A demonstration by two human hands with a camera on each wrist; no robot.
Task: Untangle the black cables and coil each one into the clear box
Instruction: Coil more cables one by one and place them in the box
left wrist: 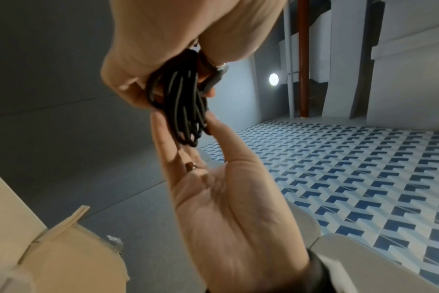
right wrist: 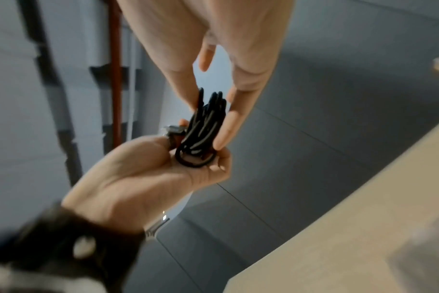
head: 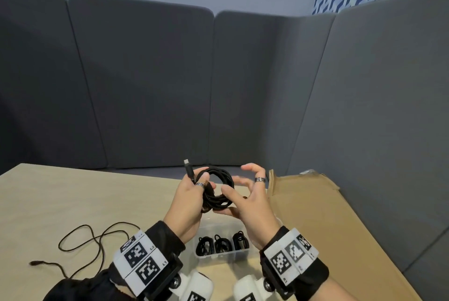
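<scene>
A coiled black cable (head: 215,179) is held above the table between both hands. My left hand (head: 205,185) grips its left side, fingers curled round the loops, and the plug end (head: 188,167) sticks up past the thumb. My right hand (head: 232,185) pinches the coil's right side between thumb and straight fingers, the other fingers spread. The wrist views show the coil (left wrist: 183,103) (right wrist: 206,126) edge-on between the two hands. Below them the clear box (head: 218,255) holds three coiled black cables. A loose black cable (head: 97,237) snakes over the table at the left.
The light wooden table (head: 85,191) runs left from the box. A flattened cardboard sheet (head: 315,215) covers its right side. Grey padded panels (head: 145,82) wall in the far and right sides.
</scene>
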